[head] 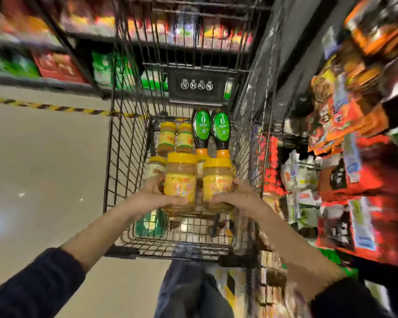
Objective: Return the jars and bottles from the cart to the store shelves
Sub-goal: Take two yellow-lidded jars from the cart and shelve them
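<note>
So left hand (156,198) is wrapped around one yellow-lidded clear plastic jar (181,180) and right hand (236,198) grips a second yellow-lidded jar (217,181), side by side over the black wire cart (115,157), near end. Dark green-labelled squeeze bottles (201,130) lie at the far end.

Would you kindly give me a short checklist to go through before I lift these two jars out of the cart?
1. Left hand grips the left jar: ok.
2. Right hand grips the right jar: ok.
3. Yellow lids on both jars: ok; whether they are tight, cannot tell.
4. Jars free of the dark bottles lying beyond them: cannot tell, the orange caps sit very close to the lids.
5. Free slot on the shelves to the right: cannot tell, too blurred.
</note>
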A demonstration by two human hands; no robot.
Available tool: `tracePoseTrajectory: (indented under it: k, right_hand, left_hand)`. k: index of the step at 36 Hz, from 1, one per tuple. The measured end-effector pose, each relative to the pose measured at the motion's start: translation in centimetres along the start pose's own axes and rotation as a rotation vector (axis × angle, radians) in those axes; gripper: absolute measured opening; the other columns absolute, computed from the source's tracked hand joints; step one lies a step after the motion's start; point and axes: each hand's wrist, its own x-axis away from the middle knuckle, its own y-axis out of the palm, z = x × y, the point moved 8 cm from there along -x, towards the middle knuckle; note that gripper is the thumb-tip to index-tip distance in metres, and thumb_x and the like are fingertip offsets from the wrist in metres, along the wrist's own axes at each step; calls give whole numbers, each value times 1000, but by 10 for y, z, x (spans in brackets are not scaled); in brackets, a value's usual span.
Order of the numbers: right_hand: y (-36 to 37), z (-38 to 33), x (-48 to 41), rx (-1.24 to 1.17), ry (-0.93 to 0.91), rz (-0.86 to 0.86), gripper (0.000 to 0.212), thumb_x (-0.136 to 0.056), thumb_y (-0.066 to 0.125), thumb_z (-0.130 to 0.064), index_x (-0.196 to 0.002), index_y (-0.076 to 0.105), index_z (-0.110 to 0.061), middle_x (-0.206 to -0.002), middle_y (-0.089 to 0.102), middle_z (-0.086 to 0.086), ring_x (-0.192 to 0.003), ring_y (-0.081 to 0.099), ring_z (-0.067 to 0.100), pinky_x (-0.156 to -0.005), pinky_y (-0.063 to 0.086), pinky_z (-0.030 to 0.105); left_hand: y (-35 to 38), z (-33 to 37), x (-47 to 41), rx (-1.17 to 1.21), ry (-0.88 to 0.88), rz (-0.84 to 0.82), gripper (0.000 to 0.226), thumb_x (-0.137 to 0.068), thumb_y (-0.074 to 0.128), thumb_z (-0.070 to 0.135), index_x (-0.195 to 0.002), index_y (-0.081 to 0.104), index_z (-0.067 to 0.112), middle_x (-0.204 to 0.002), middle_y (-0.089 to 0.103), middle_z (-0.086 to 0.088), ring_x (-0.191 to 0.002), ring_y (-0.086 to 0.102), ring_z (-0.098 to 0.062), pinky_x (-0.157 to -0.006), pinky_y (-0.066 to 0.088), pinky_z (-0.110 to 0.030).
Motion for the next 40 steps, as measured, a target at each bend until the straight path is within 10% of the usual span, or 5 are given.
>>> tracePoseTrajectory:
  k: [4,9,15,34,40]
  right_hand:
    - [-30,-32,38,6,-155,70,118,-6,86,-60,-112,60,-15,-114,67,6,-107,63,22,-98,49,43]
    - [-67,-92,116,-19,-312,203,73,-44,91,-15,-110,59,-8,-104,69,4,-89,64,13,-83,54,27]
    - [-106,-146,201,-83,-570,367,52,-48,88,3,-81,60,-24,-78,69,-11,-71,64,2,-68,54,15]
    - [-80,-83,486,-316,-668,1213,60,-49,87,6,-89,58,-27,-85,67,-11,-67,64,-12,-61,49,7]
    - [-24,-18,586,-344,-517,1495,67,-49,90,-6,-107,56,-17,-100,68,0,-89,66,4,-80,54,22]
  left_hand:
    - [-1,44,36,23,67,14,101,-45,91,35,-129,41,9,-114,61,1,-103,58,-12,-81,46,-20]
    - [-9,99,71,14,251,43,128,-23,93,51,-134,44,10,-119,65,-5,-107,63,-19,-96,50,-40]
    - [-6,174,121,10,479,24,61,-60,81,-4,-116,56,5,-102,70,-6,-79,70,-2,-65,53,-13]
    - [86,285,281,-209,1045,-543,86,-13,88,57,-89,64,27,-81,74,16,-76,70,-2,-65,54,-13]
    - [158,256,354,-340,1142,-821,68,-34,96,20,-93,62,24,-83,73,8,-76,70,-3,-67,55,-15]
